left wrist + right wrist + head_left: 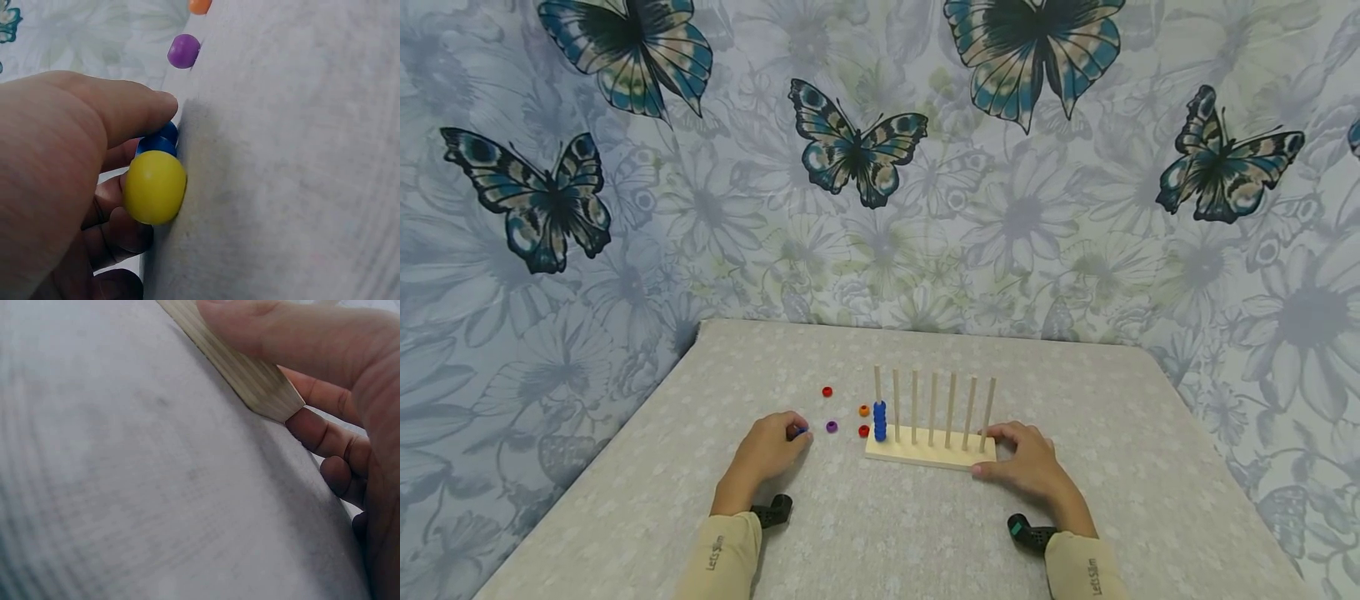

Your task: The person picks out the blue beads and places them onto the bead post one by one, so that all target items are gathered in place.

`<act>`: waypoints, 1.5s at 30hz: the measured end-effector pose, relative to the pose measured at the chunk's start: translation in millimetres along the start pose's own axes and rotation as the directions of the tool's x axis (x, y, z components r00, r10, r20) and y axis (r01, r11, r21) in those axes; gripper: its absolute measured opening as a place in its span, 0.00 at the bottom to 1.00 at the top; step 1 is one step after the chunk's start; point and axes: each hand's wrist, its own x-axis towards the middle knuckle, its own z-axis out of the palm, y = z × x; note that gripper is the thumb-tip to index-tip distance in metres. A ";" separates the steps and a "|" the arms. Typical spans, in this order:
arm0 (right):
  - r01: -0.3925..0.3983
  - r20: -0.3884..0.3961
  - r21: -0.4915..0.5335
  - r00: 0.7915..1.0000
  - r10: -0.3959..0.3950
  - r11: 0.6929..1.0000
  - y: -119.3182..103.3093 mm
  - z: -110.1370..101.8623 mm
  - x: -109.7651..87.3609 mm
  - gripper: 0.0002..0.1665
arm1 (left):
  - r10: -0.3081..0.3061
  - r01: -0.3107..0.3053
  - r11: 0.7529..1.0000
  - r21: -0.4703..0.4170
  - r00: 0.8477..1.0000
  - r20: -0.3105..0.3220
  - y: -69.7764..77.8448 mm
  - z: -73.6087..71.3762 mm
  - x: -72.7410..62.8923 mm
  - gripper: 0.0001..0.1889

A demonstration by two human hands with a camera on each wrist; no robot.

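Observation:
My left hand [766, 450] is low over the table, left of the loose beads, with its thumb and curled fingers around a blue bead [157, 145]. A second blue bead shows partly behind it under the thumb. In the left wrist view a yellow bead [155, 187] sits beside the fingers, nearer the camera. My right hand [1030, 462] grips the right end of a wooden peg stand [925, 452], thumb along the front and fingers behind. Several blue beads [880, 422] are stacked on the stand's leftmost peg; its other pegs are bare.
Between my left hand and the stand lie a purple bead [831, 427], an orange bead [863, 411] and a red bead [863, 431] close to the base. Another red bead [827, 392] lies farther back. Behind the cloth-covered table [1060, 392] stands a butterfly-patterned wall [880, 267].

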 end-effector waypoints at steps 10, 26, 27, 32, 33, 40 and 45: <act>0.002 0.000 0.002 1.000 -0.002 1.000 0.0 0.6 0.1 0.42 | 0.018 -0.018 1.000 0.009 1.000 -0.015 -2.4 1.6 1.2 0.09; 0.007 0.007 -0.005 1.000 -0.007 1.000 2.2 1.5 0.4 0.41 | 0.021 -0.027 0.997 -0.069 0.996 -0.082 -0.5 0.2 3.1 0.14; 0.008 0.008 -0.007 1.000 -0.008 1.000 2.6 1.5 0.9 0.41 | 0.015 -0.021 0.997 -0.075 0.996 -0.089 0.3 -0.1 3.4 0.15; 0.020 0.007 -0.012 1.000 -0.020 1.000 2.4 -0.2 1.9 0.40 | 0.003 -0.014 0.997 -0.079 0.990 -0.138 4.9 -2.5 4.6 0.16; 0.023 0.007 -0.013 1.000 -0.023 1.000 2.1 -0.8 1.9 0.40 | 0.011 -0.023 0.997 -0.077 0.988 -0.152 5.8 -3.1 4.8 0.16; 0.023 0.005 0.001 1.000 -0.023 1.000 0.3 -1.8 1.8 0.40 | 0.068 -0.086 0.994 -0.068 0.969 -0.237 13.0 -7.0 5.2 0.15; 0.014 0.010 0.008 1.000 -0.014 1.000 0.2 -1.3 1.2 0.41 | 0.099 -0.121 0.990 -0.067 0.959 -0.264 18.6 -7.4 3.6 0.15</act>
